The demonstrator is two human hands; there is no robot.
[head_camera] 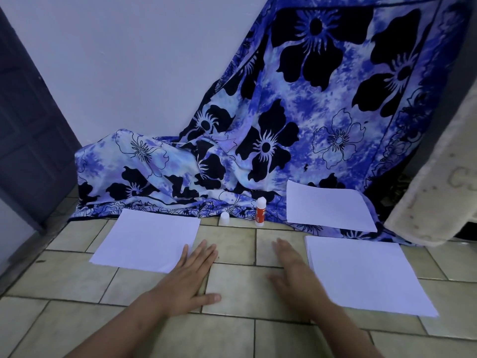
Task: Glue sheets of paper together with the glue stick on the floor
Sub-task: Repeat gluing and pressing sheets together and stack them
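The glue stick (260, 211), white with an orange label, stands upright at the hem of the cloth (284, 112), well beyond both hands. Its cap (224, 218) stands just beside it. The left hand (191, 277) and right hand (296, 275) lie flat on the floor (240, 280); each grip is spread, holding nothing. Bare tiles lie between them. The left sheet (145, 240) and right stack (366, 275) flank the hands, with a far sheet (327, 206) on the cloth.

Beige tiled floor (64, 280); white wall (129, 60); dark door (25, 125) left; blue floral cloth (309, 112) draped.
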